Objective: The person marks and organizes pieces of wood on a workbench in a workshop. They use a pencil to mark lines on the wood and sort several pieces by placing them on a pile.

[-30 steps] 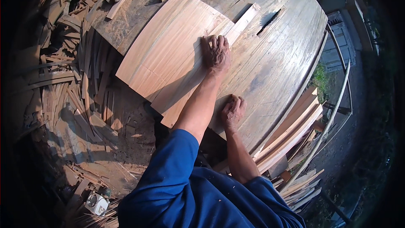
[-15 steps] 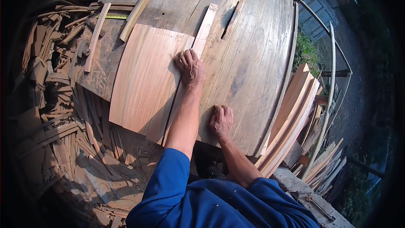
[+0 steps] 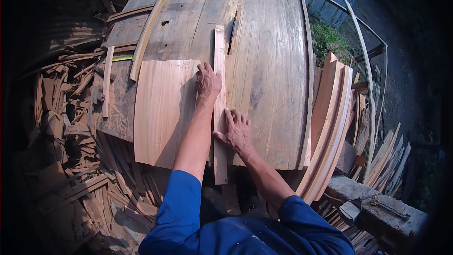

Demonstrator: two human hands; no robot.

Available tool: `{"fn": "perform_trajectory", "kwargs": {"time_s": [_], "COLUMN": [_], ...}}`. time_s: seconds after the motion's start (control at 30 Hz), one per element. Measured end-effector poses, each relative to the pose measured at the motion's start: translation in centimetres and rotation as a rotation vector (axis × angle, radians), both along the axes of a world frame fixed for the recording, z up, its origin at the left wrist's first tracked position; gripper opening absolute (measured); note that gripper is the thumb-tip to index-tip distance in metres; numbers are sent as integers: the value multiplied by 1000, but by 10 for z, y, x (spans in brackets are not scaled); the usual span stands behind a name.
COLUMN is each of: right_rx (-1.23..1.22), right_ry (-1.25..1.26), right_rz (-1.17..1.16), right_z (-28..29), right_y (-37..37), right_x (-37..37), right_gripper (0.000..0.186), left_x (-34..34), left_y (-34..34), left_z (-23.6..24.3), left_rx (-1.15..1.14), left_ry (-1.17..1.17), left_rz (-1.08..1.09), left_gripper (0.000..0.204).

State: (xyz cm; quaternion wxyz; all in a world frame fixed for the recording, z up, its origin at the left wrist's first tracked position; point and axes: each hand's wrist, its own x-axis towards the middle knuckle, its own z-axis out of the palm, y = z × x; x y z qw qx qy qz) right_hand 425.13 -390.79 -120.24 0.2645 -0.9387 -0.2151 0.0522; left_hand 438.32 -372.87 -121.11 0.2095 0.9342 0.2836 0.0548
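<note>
Though it lay apart, the right hand (image 3: 238, 132) now touches the wooden strip (image 3: 219, 113).

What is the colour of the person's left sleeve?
The left sleeve is blue; the head view shows it best.

Two hands: one left hand (image 3: 209, 84), one right hand (image 3: 236, 131). One table (image 3: 273, 80), its top pierced by one long slot (image 3: 232, 35) and at least three small holes. By its near edge, one wide wooden panel (image 3: 163, 104); crossing that edge, one narrow batten (image 3: 220, 49). Toward the left edge, one short batten (image 3: 108, 82), one longer batten (image 3: 150, 33) and one yellow-green tape measure (image 3: 121, 58). Beyond the right edge, at least two thick planks (image 3: 336, 113). Past the left edge, offcuts (image 3: 78, 130) too jumbled to count.
</note>
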Motion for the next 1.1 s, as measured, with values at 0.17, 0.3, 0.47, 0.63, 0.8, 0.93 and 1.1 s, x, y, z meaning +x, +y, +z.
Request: {"fn": "perform_trajectory", "kwargs": {"time_s": [0.17,0.3,0.47,0.63,0.8,0.93,1.1], "right_rx": [-295,-364,-337,-318,-124,-147,-348], "right_ry": [145,71,7,-100,-105,-305,-598], "right_rz": [-27,-28,133,146,290,33,-906], "right_z": [2,1,-3,-3,-18,-56,29], "right_y": [12,-20,-47,-104,-105,-183,-309], "right_x": [27,65,91,177,203,124,-50], "right_gripper": [84,78,69,83,64,73,83], "left_x": [35,62,81,121,135,120,124], "left_y": [73,116,177,154,191,152,231], "left_z": [-8,-7,-27,-5,-29,-59,-46], "left_rx": [329,375,254,308,169,151,102], "left_ry": [-74,-113,-85,227,150,8,128], "left_rz": [-333,-502,-642,-802,-852,-1118,-1015], "left_gripper": [49,60,78,89,76,58,56]}}
